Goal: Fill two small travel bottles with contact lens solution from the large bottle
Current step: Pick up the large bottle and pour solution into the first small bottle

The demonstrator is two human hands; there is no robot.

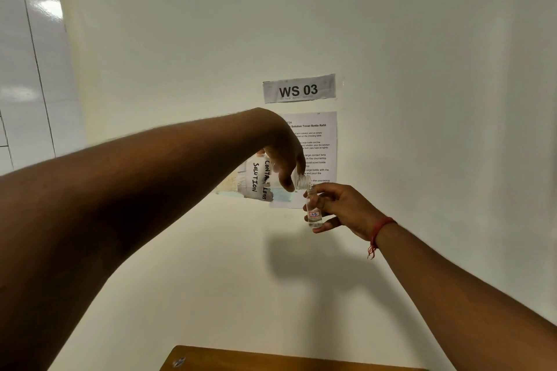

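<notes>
My left hand (284,156) grips the large clear bottle (259,179), labelled "CONTACT LENS SOLUTION", tipped on its side in the air with its open neck pointing right and down. The neck touches the mouth of a small clear travel bottle (313,211) with a red-edged label. My right hand (340,208) pinches that small bottle upright, fingers curled round it. Clear liquid sits in the bottom part of the small bottle. A second travel bottle is not in view.
Both bottles are held up in front of a white wall with a "WS 03" sign (299,89) and a printed instruction sheet (313,141). A whiteboard (30,69) hangs at the left. A brown wooden table edge (271,360) shows at the bottom.
</notes>
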